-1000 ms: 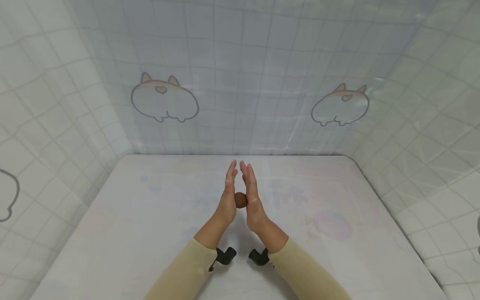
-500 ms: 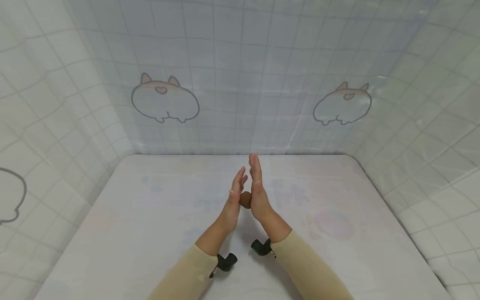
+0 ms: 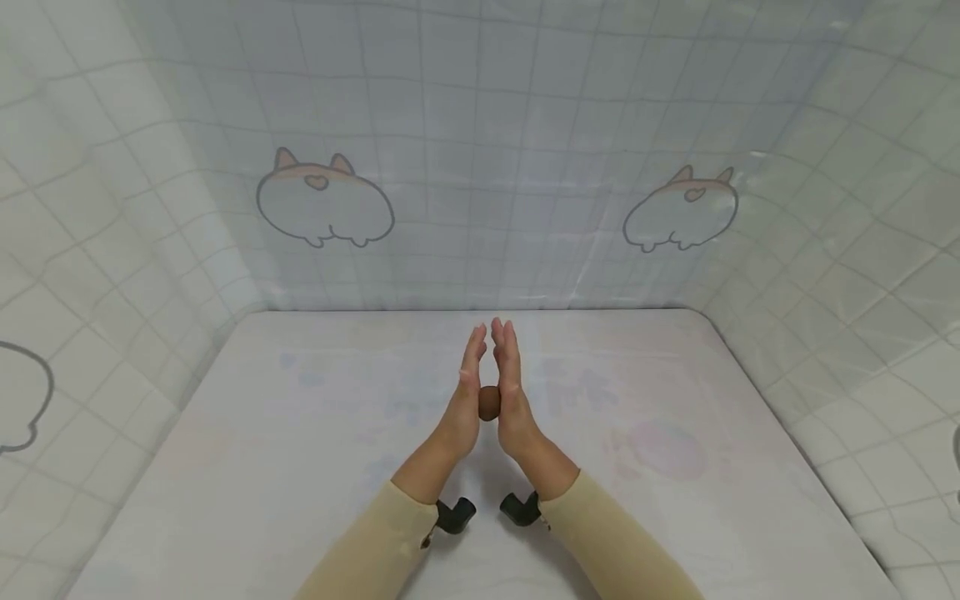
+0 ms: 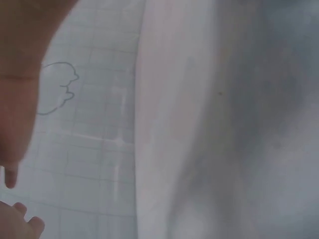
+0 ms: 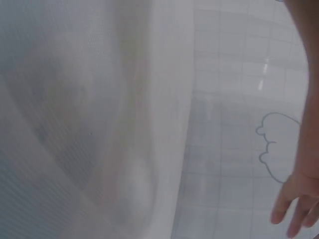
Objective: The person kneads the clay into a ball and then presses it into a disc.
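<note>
A small brown ball (image 3: 489,403), which looks like modelling clay, sits between my two palms in the head view. My left hand (image 3: 462,412) presses it from the left, its fingers straight and pointing away from me. From the other side my right hand (image 3: 514,408) presses with its fingers straight as well. The fingertips of both hands are close but a narrow gap shows between them. Both hands are above the table. Only parts of the hands show in the wrist views, and the ball is hidden there.
Below the hands spreads a white table (image 3: 300,450) with faint coloured patches. Grid-patterned curtains (image 3: 510,167) with cartoon animal drawings stand behind it and along both sides. A dark wrist camera (image 3: 455,516) juts from the left sleeve, another dark camera (image 3: 520,509) from the right.
The palms slide back and forth against each other with the ball between them. Half a second ago the right hand was farther forward; now the hands are nearly level. The ball's outline looks rounder.
</note>
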`<control>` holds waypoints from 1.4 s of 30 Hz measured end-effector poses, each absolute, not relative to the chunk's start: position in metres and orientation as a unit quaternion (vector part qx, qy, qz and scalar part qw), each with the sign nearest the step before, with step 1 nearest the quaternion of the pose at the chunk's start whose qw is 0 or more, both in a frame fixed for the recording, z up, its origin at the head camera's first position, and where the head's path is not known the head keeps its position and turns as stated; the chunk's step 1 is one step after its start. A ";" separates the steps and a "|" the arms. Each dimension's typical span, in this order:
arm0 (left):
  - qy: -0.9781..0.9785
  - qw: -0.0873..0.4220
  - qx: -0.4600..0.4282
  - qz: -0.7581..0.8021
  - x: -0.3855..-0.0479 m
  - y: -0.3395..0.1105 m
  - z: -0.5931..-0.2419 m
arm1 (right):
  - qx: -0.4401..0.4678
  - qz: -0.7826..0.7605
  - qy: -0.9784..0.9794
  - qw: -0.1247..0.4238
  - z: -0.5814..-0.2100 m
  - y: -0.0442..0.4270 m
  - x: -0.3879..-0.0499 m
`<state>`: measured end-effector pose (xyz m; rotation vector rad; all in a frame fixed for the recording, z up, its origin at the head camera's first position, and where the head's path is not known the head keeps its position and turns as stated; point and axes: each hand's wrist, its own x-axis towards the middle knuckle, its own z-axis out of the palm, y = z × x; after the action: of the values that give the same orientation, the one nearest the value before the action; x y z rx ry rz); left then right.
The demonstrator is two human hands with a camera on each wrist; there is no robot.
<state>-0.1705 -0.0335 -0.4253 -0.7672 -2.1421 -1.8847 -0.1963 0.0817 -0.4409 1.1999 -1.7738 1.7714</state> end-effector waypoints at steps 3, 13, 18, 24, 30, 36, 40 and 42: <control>-0.728 0.069 -0.249 -0.635 -0.171 -0.033 -0.428 | 0.423 0.628 -0.627 0.184 -0.439 0.082 -0.194; -0.693 0.046 -0.278 -0.663 -0.166 -0.029 -0.428 | 0.407 0.635 -0.631 0.180 -0.441 0.086 -0.204; -0.701 0.076 -0.257 -0.661 -0.166 -0.029 -0.424 | 0.412 0.640 -0.630 0.156 -0.446 0.084 -0.202; -0.702 0.087 -0.209 -0.675 -0.176 -0.034 -0.421 | 0.444 0.640 -0.611 0.141 -0.446 0.078 -0.197; -0.688 0.095 -0.175 -0.697 -0.186 -0.041 -0.422 | 0.468 0.617 -0.617 0.145 -0.446 0.072 -0.189; -0.699 0.064 -0.171 -0.691 -0.187 -0.042 -0.431 | 0.476 0.605 -0.614 0.175 -0.437 0.072 -0.188; -0.703 0.050 -0.189 -0.684 -0.183 -0.040 -0.437 | 0.437 0.611 -0.639 0.164 -0.434 0.075 -0.193; -0.700 0.056 -0.205 -0.682 -0.180 -0.038 -0.438 | 0.408 0.613 -0.660 0.146 -0.435 0.076 -0.195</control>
<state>-0.1805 -0.0384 -0.4375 -0.6209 -2.1227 -2.0705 -0.1952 0.0762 -0.4352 1.1758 -1.9010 1.7642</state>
